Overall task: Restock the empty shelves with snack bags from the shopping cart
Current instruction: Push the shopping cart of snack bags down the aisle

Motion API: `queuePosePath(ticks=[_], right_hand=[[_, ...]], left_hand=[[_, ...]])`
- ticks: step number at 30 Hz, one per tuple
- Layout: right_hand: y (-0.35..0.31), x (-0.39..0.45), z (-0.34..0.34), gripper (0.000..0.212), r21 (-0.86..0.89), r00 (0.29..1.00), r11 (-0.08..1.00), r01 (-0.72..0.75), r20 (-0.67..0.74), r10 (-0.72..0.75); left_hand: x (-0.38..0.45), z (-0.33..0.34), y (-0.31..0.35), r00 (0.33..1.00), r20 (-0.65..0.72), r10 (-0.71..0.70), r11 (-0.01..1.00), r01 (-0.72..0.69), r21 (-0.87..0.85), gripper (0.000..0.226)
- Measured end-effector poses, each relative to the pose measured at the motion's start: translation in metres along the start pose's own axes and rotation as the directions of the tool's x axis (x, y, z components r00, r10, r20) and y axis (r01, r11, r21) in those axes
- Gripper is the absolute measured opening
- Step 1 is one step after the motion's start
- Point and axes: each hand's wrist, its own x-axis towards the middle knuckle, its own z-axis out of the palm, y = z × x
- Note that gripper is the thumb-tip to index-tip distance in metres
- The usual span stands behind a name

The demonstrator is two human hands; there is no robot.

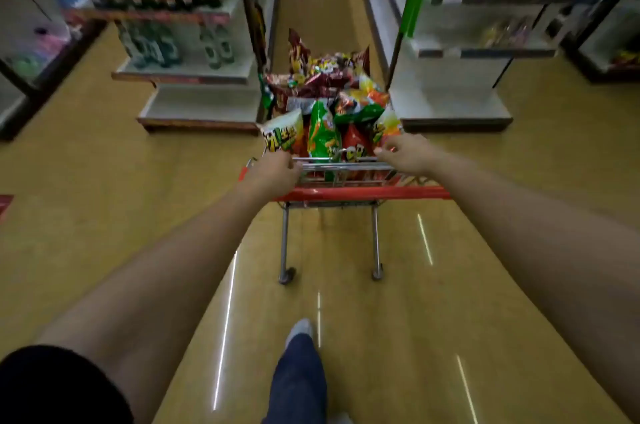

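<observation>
Both shelf units (180,25) are blurred, and snack bags (325,111) hide the cart's basket.

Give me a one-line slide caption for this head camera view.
Both hands, left hand and right hand, at the back rim of a shopping cart heaped with snack bags, facing an aisle between shelves.

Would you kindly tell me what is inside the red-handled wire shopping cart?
The red-handled wire shopping cart is heaped with colourful foil snack bags, green, orange and maroon. The lower layers and the basket floor are covered.
</observation>
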Motion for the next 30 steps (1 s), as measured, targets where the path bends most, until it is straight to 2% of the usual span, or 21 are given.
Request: queuePosePath(ticks=[4,5,7,9,13,22,26,30], right_hand=[[0.019,0.031,0.062,0.05,-0.096,0.989,0.994,-0.051,0.133,0.063],[0.024,0.038,0.074,0.052,-0.12,0.987,0.992,-0.046,0.149,0.064],[0.033,0.047,0.084,0.057,-0.183,0.994,0.983,-0.032,0.101,0.051],[0.039,0.05,0.087,0.062,-0.267,0.999,0.964,-0.005,0.042,0.017],[0.048,0.058,0.09,0.067,-0.38,0.994,0.922,0.07,-0.051,-0.097],[0.057,0.108,0.08,0.068,-0.403,0.984,0.913,0.069,-0.123,-0.128],[0.05,0.146,0.068,0.064,-0.397,0.983,0.914,0.089,-0.115,-0.146],[0.041,0.198,0.055,0.069,-0.393,0.978,0.914,0.103,-0.126,-0.164]], left_hand=[[0.021,0.045,-0.025,0.99,0.125,-0.059,0.992,0.044,0.116,0.048],[0.025,0.054,-0.029,0.991,0.12,-0.059,0.984,0.037,0.173,0.051],[0.035,0.061,-0.034,0.997,0.073,-0.002,0.955,-0.02,0.296,0.056],[0.042,0.062,-0.036,0.995,0.082,0.063,0.933,-0.088,0.348,0.055],[0.052,0.063,-0.037,0.981,0.118,0.152,0.912,-0.186,0.366,0.049],[0.1,0.055,-0.032,0.992,0.072,0.108,0.922,-0.127,0.366,0.047],[0.14,0.046,-0.043,0.995,0.047,0.085,0.924,-0.096,0.369,0.047],[0.196,0.031,-0.055,0.997,0.041,0.066,0.92,-0.077,0.384,0.046]])
